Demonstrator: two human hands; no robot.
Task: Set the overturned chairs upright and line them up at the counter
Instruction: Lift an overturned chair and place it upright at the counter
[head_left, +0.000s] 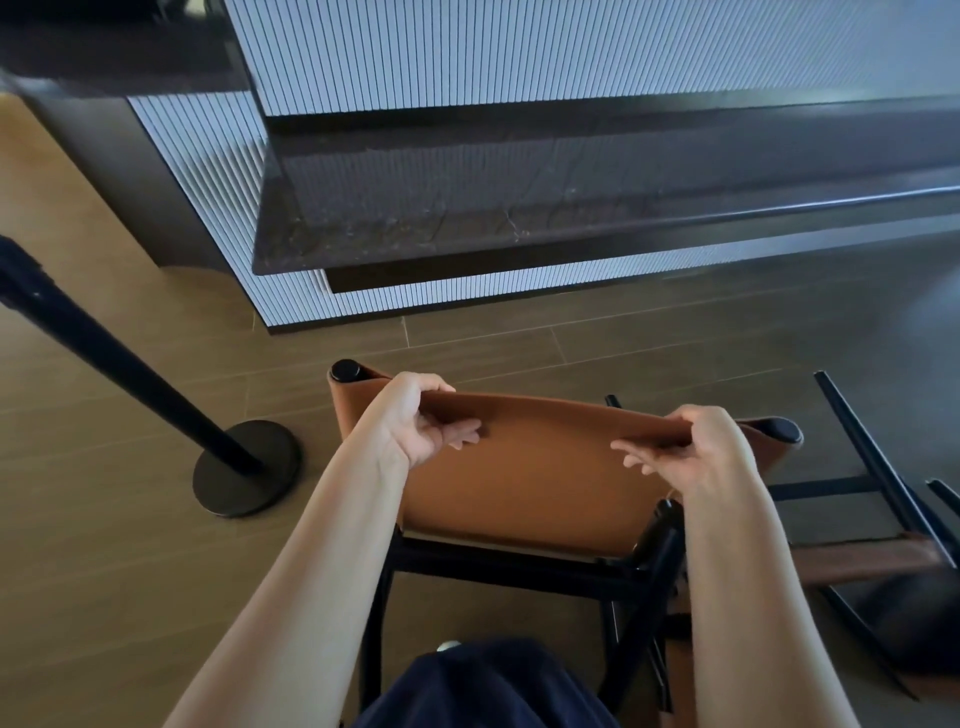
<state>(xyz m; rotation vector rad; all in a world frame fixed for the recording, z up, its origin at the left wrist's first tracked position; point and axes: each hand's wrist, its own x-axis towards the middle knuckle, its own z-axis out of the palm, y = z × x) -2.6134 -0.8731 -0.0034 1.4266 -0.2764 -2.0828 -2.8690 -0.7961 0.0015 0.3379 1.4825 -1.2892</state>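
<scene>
Where the held chair stands: tan leather sling-back chair on a black metal frame (535, 483), on the wood-look plank floor (130, 571), between the person and the dark stone-topped desk with a ribbed pale front (519, 218); near the desk, not touching it.
Left hand: the left hand (410, 421) is set on the backrest's top edge near its left post; its fingers (465, 434) are curled over the leather and clamped on it.
Right hand: the right hand (696, 452) is set on the same edge near the right post; its fingers (631, 457) are likewise clamped on the leather.
Key relation: the backrest edge lies directly under both hands, with its long axis running left to right across the view. Neither hand is judged nearer, as the grip is roughly even.
Heading: the left post sits farther toward the desk than the right, so the backrest is judged skewed to the desk's front edge. A turn would be needed to square it. Which way the seat faces cannot be told.
Attitude: black legs are seen running downward below the backrest, so the held chair is judged upright or nearly so.
Second chair: dark-framed chair with a brown seat (883, 525), lying overturned on the floor just right of the held chair, with long legs angled toward the desk; not yet righted.
Other: black post on a round base (247, 467), to the left, well apart.
</scene>
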